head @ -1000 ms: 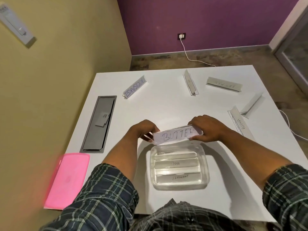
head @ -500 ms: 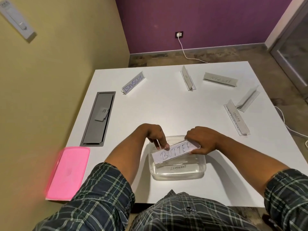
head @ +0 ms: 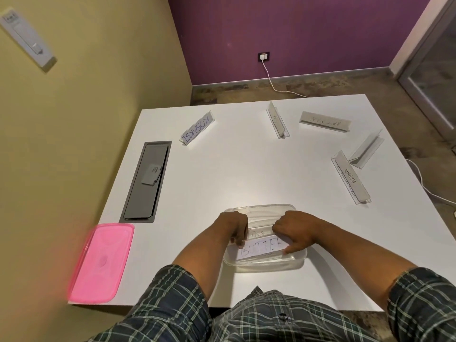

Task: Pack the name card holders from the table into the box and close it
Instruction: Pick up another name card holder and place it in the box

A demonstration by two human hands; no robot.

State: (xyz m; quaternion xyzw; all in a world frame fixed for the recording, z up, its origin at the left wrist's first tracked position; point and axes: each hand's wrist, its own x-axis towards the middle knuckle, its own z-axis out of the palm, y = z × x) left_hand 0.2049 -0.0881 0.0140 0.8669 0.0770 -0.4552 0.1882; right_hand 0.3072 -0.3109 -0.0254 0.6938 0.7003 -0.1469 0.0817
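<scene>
A clear plastic box stands at the near edge of the white table. My left hand and my right hand are both inside it, each gripping an end of the "BUTTER" card holder, which lies low in the box's near half. A "DOG" holder lies behind it in the box. Several holders stand on the table: "KOSAKSI", a narrow one, "BATMAN", "ALPHA" and a blank-sided one.
The pink lid lies at the table's near left corner. A grey cable hatch is set into the table on the left. A yellow wall runs close along the left side. White cables trail on the floor beyond and to the right.
Both hands have lowered the "BUTTER" holder from above the box's far rim down into the box, onto its near half over the "ELEPHANT" holder.
</scene>
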